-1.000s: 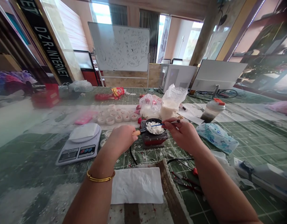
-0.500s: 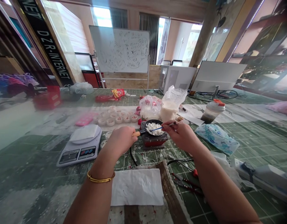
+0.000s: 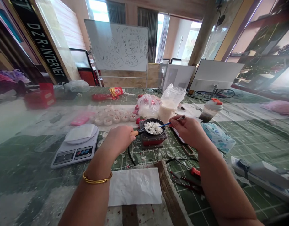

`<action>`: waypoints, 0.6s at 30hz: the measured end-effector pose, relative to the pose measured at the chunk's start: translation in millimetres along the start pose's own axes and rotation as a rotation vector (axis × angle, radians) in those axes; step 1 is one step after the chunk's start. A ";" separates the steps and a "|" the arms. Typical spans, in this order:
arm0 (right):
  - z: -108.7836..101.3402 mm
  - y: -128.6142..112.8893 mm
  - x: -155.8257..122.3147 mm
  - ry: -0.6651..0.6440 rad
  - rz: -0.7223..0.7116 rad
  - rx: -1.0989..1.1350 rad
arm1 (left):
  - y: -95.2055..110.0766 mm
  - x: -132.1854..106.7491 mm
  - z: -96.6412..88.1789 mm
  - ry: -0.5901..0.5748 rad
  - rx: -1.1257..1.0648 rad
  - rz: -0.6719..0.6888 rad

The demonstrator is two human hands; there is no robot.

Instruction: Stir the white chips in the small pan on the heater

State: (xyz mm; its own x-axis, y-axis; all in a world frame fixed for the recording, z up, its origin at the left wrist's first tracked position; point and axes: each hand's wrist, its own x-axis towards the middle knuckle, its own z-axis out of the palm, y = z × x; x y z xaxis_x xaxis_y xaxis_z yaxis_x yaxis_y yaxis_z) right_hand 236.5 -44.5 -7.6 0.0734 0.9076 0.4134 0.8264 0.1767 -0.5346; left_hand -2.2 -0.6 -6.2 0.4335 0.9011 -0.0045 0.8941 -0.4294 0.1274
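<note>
A small black frying pan (image 3: 145,133) sits on a compact red hot plate (image 3: 152,142). White flaky chunks (image 3: 153,127) fill the pan; their material I cannot tell. My left hand (image 3: 119,138) is closed around the pan's wooden handle (image 3: 134,133). In my right hand (image 3: 186,129), a thin stick with a blue shaft (image 3: 165,124) is pinched between the fingers. Its blue end reaches over the pan's right side to the chunks. Under my right hand lies a flat dark-edged object (image 3: 178,135), mostly hidden, with scissor-like handles (image 3: 188,149) nearby.
A kitchen scale (image 3: 76,144) stands left. Several small filled cups (image 3: 116,118) sit behind, near plastic bags (image 3: 148,106) and a bag of pale granules (image 3: 168,110). To the right are a shaker bottle (image 3: 210,110), tissue pack (image 3: 218,136) and power strip (image 3: 259,175). White paper (image 3: 135,186) lies in front.
My right hand has moved right, drawing the blue stick's end from the pan's middle toward its right side. My left hand keeps the handle. The whole view has shifted slightly.
</note>
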 end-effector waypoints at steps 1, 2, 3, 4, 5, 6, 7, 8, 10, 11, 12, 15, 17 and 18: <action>-0.1 -0.3 0.0 -0.025 -0.009 -0.025 | 0.0 0.0 0.1 -0.002 -0.001 0.003; 0.1 -0.5 0.1 -0.054 -0.018 -0.040 | 0.1 0.0 0.1 -0.002 -0.003 0.004; 0.3 -0.7 0.1 -0.073 -0.022 -0.042 | 0.2 0.0 0.2 -0.004 -0.002 0.002; 0.3 -0.8 0.0 -0.075 -0.019 -0.029 | 0.3 0.0 0.1 -0.005 0.002 -0.001; -0.1 -0.9 -0.3 -0.058 -0.011 -0.011 | 0.5 0.0 0.1 -0.008 0.006 -0.004; -0.7 -0.9 -0.7 -0.035 -0.004 0.002 | 0.8 0.1 0.0 -0.008 0.009 -0.005; -1.5 -1.0 -1.3 -0.018 0.000 0.007 | 1.0 0.2 -0.1 -0.007 0.009 -0.005; -2.6 -1.0 -1.8 -0.017 -0.005 0.002 | 1.1 0.2 -0.2 -0.007 0.007 -0.002; -4.9 -0.6 -2.5 -0.061 -0.026 -0.025 | 1.2 0.0 -0.5 -0.006 0.000 0.002; -6.2 0.2 -2.5 -0.088 -0.033 -0.032 | 1.2 -0.2 -0.6 -0.008 -0.003 0.001; -7.6 1.4 -2.2 -0.098 -0.031 -0.025 | 1.3 -0.4 -0.7 -0.014 -0.005 -0.004; -10.8 7.5 0.4 -0.010 0.015 0.035 | 2.0 -0.6 -0.9 -0.028 -0.002 -0.020; -9.9 12.2 3.4 0.047 0.046 0.057 | 2.5 -0.3 -0.9 -0.031 0.008 -0.029; -8.2 14.1 5.0 0.047 0.056 0.049 | 2.6 0.0 -0.9 -0.027 0.010 -0.028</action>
State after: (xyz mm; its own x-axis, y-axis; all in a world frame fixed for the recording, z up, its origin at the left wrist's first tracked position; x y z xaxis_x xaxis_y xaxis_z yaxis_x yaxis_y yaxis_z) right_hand 253.2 -40.5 -6.9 0.1452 0.8980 0.4153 0.7922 0.1460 -0.5926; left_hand 0.0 -1.7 -4.9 0.4108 0.9111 -0.0351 0.9071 -0.4045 0.1168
